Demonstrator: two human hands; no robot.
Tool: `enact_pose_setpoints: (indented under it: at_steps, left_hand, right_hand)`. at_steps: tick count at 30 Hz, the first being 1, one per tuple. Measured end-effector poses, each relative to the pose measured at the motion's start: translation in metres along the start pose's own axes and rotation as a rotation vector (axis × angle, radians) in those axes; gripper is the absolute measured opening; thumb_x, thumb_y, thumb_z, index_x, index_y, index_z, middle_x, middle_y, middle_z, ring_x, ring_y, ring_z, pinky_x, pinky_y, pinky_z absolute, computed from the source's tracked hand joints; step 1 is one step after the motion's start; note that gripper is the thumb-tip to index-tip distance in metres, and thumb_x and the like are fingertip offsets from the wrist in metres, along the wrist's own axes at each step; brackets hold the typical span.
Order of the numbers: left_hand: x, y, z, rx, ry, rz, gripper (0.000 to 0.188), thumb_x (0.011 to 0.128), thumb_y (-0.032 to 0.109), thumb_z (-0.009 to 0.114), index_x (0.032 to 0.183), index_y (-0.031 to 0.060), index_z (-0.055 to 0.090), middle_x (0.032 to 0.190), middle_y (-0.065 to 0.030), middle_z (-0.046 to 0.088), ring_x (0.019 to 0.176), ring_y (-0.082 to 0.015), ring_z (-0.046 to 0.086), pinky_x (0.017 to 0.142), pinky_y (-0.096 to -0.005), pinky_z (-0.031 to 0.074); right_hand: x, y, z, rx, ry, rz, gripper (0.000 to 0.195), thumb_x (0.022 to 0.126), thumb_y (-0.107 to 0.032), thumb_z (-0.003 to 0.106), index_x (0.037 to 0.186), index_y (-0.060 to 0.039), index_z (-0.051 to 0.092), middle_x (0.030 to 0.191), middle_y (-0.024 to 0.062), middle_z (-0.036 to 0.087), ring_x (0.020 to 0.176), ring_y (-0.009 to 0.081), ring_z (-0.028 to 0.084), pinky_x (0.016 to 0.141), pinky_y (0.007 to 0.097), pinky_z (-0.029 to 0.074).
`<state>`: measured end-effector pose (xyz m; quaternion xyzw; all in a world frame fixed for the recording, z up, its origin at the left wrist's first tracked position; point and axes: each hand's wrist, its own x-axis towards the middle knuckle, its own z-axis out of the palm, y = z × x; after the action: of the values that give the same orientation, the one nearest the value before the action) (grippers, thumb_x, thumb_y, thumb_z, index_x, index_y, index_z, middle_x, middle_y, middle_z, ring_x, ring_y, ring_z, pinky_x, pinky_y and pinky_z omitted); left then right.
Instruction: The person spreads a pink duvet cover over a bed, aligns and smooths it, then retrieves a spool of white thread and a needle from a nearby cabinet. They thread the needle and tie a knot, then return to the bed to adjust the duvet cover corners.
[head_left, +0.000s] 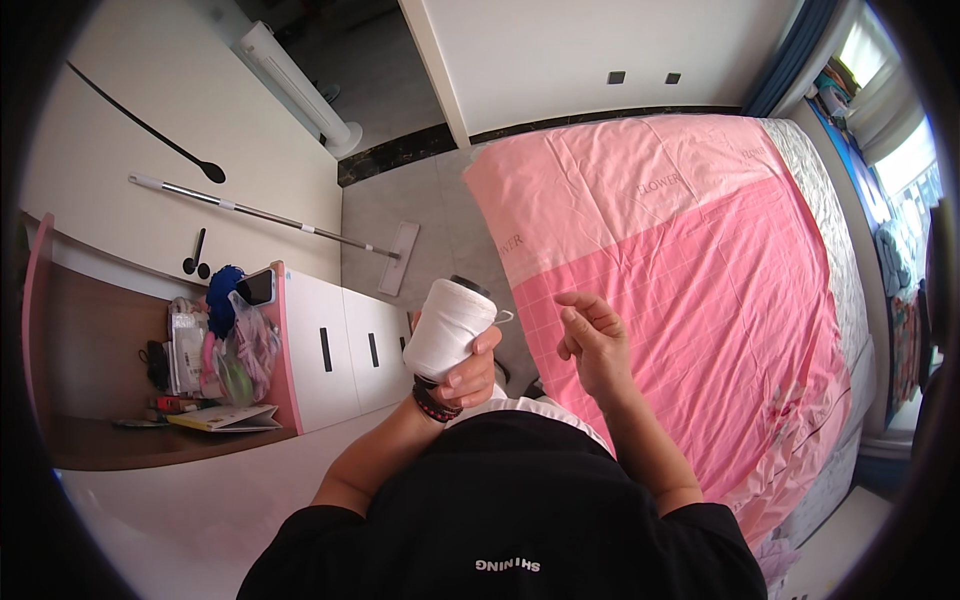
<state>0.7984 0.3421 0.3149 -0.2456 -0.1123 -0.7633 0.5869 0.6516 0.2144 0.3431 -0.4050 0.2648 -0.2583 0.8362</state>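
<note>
A large cone of white thread (450, 330) is tilted in front of me, wrapped by the fingers of my left hand (472, 373). The black end of its core (470, 286) shows at the top, and a short loop of loose thread (507, 316) stands out from its right side. My right hand (596, 337) is raised to the right of the cone, apart from it, over the bed's edge. Its thumb and forefinger are close together with the other fingers curled. Whether a fine thread runs between them is too small to tell.
A bed with a pink sheet (660, 300) fills the right. On the left are a white drawer cabinet (319, 337) and a shelf holding bags, a phone (257, 287) and a book (225, 418). A flat mop (262, 215) leans there; a tower fan (300, 86) stands beyond.
</note>
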Motion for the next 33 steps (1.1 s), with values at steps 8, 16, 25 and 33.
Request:
enact_pose_setpoints:
  at_steps: [8, 16, 25, 33]
  left_hand:
    - [0.007, -0.006, 0.007, 0.097, 0.117, 0.019, 0.053, 0.084, 0.055, 0.048, 0.1, 0.0041, 0.042, 0.066, -0.006, 0.057, 0.057, -0.0176, 0.057, 0.066, -0.0342, 0.046]
    - [0.009, -0.01, 0.002, 0.094, 0.121, 0.013, 0.055, 0.082, 0.057, 0.048, 0.099, 0.0051, 0.042, 0.065, -0.0052, 0.057, 0.061, -0.0187, 0.057, 0.069, -0.0366, 0.045]
    - [0.013, -0.014, -0.007, 0.068, 0.131, -0.029, 0.061, 0.08, 0.059, 0.049, 0.103, 0.0036, 0.042, 0.069, -0.0074, 0.06, 0.064, -0.0205, 0.058, 0.071, -0.0387, 0.045]
    - [0.016, -0.019, -0.007, 0.061, 0.176, -0.054, 0.074, 0.075, 0.066, 0.05, 0.105, -0.0009, 0.041, 0.068, -0.0104, 0.057, 0.063, -0.0211, 0.055, 0.069, -0.0376, 0.045]
  right_hand:
    - [0.006, -0.013, 0.017, 0.585, -0.262, 0.306, 0.027, 0.089, -0.016, 0.04, 0.111, -0.0019, 0.047, 0.064, -0.0008, 0.031, 0.055, 0.0125, 0.033, 0.062, 0.0314, 0.039]
    - [0.005, -0.008, 0.013, 0.564, -0.146, 0.233, 0.016, 0.087, -0.009, 0.037, 0.097, -0.004, 0.049, 0.067, 0.0021, 0.039, 0.059, 0.0144, 0.04, 0.062, 0.0307, 0.039]
    - [-0.011, -0.01, 0.016, -0.116, -0.088, -0.058, 0.009, 0.088, -0.009, 0.054, 0.094, -0.0033, 0.052, 0.062, -0.0082, 0.041, 0.051, -0.0011, 0.034, 0.046, 0.0157, 0.026]
    - [-0.009, 0.004, 0.012, -0.299, -0.115, -0.159, 0.004, 0.088, -0.009, 0.055, 0.088, -0.0045, 0.054, 0.062, -0.0073, 0.046, 0.052, -0.0008, 0.036, 0.046, 0.0165, 0.027]
